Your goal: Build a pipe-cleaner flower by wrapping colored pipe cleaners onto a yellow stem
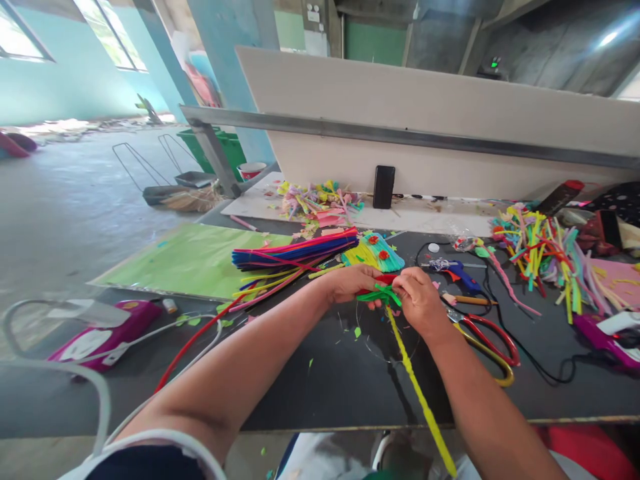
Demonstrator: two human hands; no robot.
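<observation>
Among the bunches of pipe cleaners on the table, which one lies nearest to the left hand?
The straight, mostly blue-and-red bundle, beside the left hand. The tangled heap near the upright smartphone and the right-side heap lie farther away.

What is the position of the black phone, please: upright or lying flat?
Upright: the black phone stands on its short edge before the white panel, with its long sides running up and down.
</observation>
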